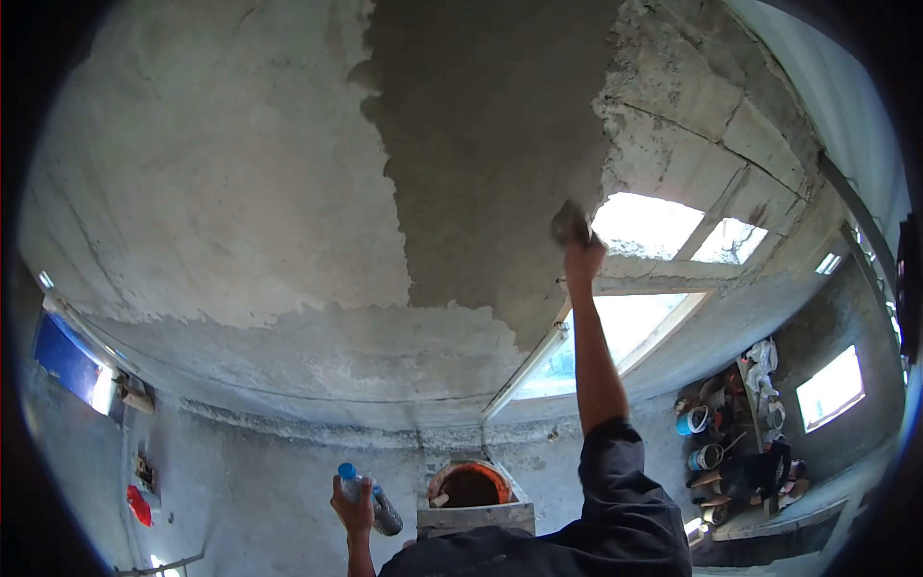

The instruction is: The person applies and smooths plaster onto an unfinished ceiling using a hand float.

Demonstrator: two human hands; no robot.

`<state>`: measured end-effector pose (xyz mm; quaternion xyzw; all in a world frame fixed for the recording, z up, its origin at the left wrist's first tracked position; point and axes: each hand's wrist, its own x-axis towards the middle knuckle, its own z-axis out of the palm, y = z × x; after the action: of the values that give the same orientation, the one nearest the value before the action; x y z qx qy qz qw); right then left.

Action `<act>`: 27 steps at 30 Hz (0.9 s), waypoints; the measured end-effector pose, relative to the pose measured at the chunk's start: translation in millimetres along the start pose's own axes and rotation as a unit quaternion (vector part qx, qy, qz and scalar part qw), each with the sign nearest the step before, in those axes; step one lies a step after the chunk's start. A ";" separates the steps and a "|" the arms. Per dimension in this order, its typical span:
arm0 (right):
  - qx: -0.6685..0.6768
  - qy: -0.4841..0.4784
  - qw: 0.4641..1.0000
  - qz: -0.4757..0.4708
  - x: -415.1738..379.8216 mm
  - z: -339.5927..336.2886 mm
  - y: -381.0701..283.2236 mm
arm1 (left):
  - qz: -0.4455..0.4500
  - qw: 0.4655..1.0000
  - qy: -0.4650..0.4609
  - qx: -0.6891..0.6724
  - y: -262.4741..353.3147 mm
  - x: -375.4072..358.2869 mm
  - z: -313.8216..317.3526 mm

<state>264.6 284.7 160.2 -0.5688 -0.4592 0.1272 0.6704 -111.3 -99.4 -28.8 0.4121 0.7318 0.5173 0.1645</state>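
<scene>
My right arm reaches up, and my right hand (584, 258) is closed round a dark, trowel-like tool (570, 223), blurred by motion. The tool overlaps the right side of a dark, damp-looking plaster patch (490, 144), close to the window corner. Lighter grey plaster (221, 163) covers the wall to the left of the patch. Low down, my left hand (357, 512) grips a clear plastic bottle (387, 515) with a blue end, held at a tilt. Between my arms, below the wall, sits an orange-rimmed tub (502, 481) with brown material and a small pale object in it.
A framed window opening (625, 327) lies beside my right forearm, and rough, cracked wall (711, 106) shows above it. At the lower right a person (755, 473) is near several buckets (692, 420). A red item (139, 505) lies at the far left.
</scene>
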 end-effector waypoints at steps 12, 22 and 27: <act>-0.187 0.100 0.859 -0.466 89.2 58.1 -73.8 | -0.034 0.999 0.001 0.014 -11.0 12.7 4.5; -0.042 0.165 0.855 -0.490 136.1 36.0 -138.2 | -0.031 0.999 -0.018 0.033 -16.4 12.0 11.0; -0.144 -0.088 0.848 -0.502 129.1 28.5 -71.7 | -0.043 0.998 -0.029 0.023 -8.6 12.3 13.2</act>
<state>288.2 369.5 282.1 -0.3370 -0.7523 -0.2448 0.5105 -113.7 -82.8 -39.7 0.3985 0.7554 0.4806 0.1989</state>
